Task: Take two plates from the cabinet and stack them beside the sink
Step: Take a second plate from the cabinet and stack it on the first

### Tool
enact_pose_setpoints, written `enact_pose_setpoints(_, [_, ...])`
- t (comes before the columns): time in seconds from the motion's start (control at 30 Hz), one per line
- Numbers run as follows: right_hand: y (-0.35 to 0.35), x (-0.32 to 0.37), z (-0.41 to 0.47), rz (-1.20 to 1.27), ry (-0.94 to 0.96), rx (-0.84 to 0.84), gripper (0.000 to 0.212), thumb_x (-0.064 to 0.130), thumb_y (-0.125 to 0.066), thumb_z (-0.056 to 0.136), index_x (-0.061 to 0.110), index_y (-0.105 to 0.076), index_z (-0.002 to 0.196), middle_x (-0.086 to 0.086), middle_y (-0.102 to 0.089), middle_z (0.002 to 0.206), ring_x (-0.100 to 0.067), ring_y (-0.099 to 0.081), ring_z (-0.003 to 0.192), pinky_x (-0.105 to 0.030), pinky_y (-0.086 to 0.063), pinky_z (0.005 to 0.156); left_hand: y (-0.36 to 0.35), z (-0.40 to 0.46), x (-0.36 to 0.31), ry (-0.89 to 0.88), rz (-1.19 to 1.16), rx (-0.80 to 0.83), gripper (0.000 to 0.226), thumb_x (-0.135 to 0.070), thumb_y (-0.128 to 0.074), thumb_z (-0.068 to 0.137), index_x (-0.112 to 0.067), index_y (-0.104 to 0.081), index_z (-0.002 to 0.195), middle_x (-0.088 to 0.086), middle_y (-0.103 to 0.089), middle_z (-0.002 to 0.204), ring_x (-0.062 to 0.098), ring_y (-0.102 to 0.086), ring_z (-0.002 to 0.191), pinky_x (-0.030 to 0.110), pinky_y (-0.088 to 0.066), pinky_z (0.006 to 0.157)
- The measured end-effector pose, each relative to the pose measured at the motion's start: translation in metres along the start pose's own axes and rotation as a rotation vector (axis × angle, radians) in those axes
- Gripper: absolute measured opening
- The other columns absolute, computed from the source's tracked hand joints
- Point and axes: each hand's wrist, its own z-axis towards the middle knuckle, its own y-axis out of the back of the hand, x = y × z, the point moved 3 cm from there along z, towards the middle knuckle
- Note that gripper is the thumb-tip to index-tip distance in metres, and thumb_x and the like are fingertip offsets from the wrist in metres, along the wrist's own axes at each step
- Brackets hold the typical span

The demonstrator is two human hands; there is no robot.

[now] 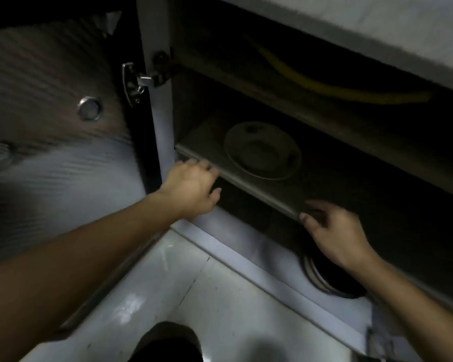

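Note:
A pale round plate (262,151) lies flat on the shelf (259,186) inside the dark open cabinet; whether more plates lie under it I cannot tell. My left hand (191,189) is at the shelf's front edge on the left, fingers curled over the edge, holding nothing else. My right hand (332,231) hovers at the shelf's front edge further right, fingers spread, empty. Both hands are short of the plate.
The cabinet door (50,100) stands open at the left, with a metal hinge (136,82). A yellow hose (338,84) runs across the upper cabinet space. A dark round pot or pan (332,278) sits on the cabinet floor. Pale floor tiles (194,296) lie below.

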Motion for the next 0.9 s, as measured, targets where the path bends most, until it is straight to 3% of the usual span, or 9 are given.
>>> enact_pose_setpoints(0.1, [-0.015, -0.012, 0.027, 0.018, 0.003, -0.038, 0.042, 0.03, -0.053, 0.093, 0.018, -0.051, 0.134, -0.011, -0.063, 0.122, -0.027, -0.059, 0.107, -0.037, -0.048, 0.09, -0.016, 0.011, 0.01, -0.005, -0.012, -0.058, 0.043, -0.045, -0.046, 0.088, -0.013, -0.056, 0.114, 0.012, -0.061, 0.111, 0.032, -0.057, 0.102, 0.039, -0.046, 0.078])
enact_pose_setpoints(0.2, [-0.025, -0.018, 0.053, 0.174, -0.064, -0.13, 0.035, 0.023, -0.055, 0.093, 0.014, -0.057, 0.126, -0.011, -0.062, 0.119, -0.02, -0.058, 0.101, -0.024, -0.044, 0.082, -0.023, 0.022, 0.019, 0.041, -0.21, -0.15, 0.038, -0.044, -0.049, 0.086, -0.013, -0.061, 0.105, 0.013, -0.064, 0.097, 0.035, -0.06, 0.091, 0.038, -0.047, 0.072])
enact_pose_setpoints(0.3, [-0.026, -0.016, 0.078, 0.478, -0.257, -0.285, 0.02, 0.02, -0.058, 0.091, 0.01, -0.067, 0.107, -0.012, -0.068, 0.099, -0.019, -0.06, 0.083, -0.028, -0.047, 0.075, -0.028, 0.037, 0.032, 0.351, -0.65, -0.187, 0.031, -0.038, -0.054, 0.086, -0.012, -0.068, 0.097, 0.012, -0.071, 0.083, 0.028, -0.066, 0.077, 0.034, -0.053, 0.07])
enact_pose_setpoints(0.37, [-0.026, -0.013, 0.09, 0.708, -0.424, -0.269, 0.015, 0.026, -0.056, 0.092, 0.014, -0.065, 0.089, -0.006, -0.065, 0.078, -0.015, -0.059, 0.065, -0.028, -0.049, 0.061, -0.037, 0.052, 0.04, 0.595, -1.072, -0.151, 0.028, -0.024, -0.056, 0.088, -0.002, -0.067, 0.101, 0.016, -0.071, 0.078, 0.023, -0.069, 0.062, 0.032, -0.056, 0.061])
enact_pose_setpoints(0.47, [-0.024, -0.006, 0.104, 0.847, -0.441, -0.191, 0.022, 0.021, -0.052, 0.094, 0.016, -0.055, 0.073, -0.002, -0.057, 0.069, -0.012, -0.052, 0.059, -0.022, -0.043, 0.055, -0.042, 0.073, 0.044, 0.777, -1.514, -0.116, 0.026, -0.011, -0.054, 0.093, 0.002, -0.057, 0.115, 0.022, -0.065, 0.103, 0.028, -0.07, 0.073, 0.031, -0.059, 0.052])
enact_pose_setpoints(0.57, [-0.024, 0.001, 0.111, 0.933, -0.443, -0.129, 0.021, 0.014, -0.05, 0.094, 0.013, -0.054, 0.073, -0.004, -0.055, 0.071, -0.012, -0.05, 0.06, -0.02, -0.041, 0.053, -0.039, 0.081, 0.032, 0.793, -1.643, -0.044, 0.01, -0.011, -0.051, 0.096, -0.006, -0.059, 0.099, 0.017, -0.064, 0.098, 0.024, -0.065, 0.075, 0.027, -0.059, 0.045])
enact_pose_setpoints(0.67, [-0.026, 0.002, 0.114, 0.966, -0.485, -0.106, 0.022, 0.009, -0.049, 0.094, 0.01, -0.052, 0.072, -0.005, -0.053, 0.072, -0.012, -0.049, 0.062, -0.022, -0.041, 0.054, -0.04, 0.084, 0.021, 0.791, -1.794, 0.035, 0.017, -0.005, -0.047, 0.097, -0.012, -0.056, 0.085, 0.008, -0.062, 0.081, 0.017, -0.061, 0.067, 0.031, -0.058, 0.057])
enact_pose_setpoints(0.83, [-0.032, 0.002, 0.117, 1.089, -0.533, -0.118, 0.023, 0.002, -0.048, 0.093, 0.009, -0.052, 0.072, -0.007, -0.052, 0.074, -0.012, -0.049, 0.064, -0.024, -0.044, 0.057, -0.042, 0.088, 0.019, 0.854, -1.909, 0.03, 0.024, 0.008, -0.049, 0.091, -0.012, -0.056, 0.081, 0.007, -0.061, 0.078, 0.019, -0.06, 0.067, 0.026, -0.056, 0.042])
enact_pose_setpoints(0.9, [-0.035, 0.002, 0.118, 1.122, -0.538, -0.141, 0.024, 0.001, -0.048, 0.093, 0.009, -0.052, 0.071, -0.006, -0.052, 0.074, -0.011, -0.049, 0.063, -0.022, -0.046, 0.055, -0.043, 0.09, 0.019, 0.864, -1.914, 0.045, 0.023, 0.013, -0.048, 0.09, -0.008, -0.059, 0.091, 0.007, -0.06, 0.079, 0.019, -0.06, 0.068, 0.029, -0.059, 0.048])
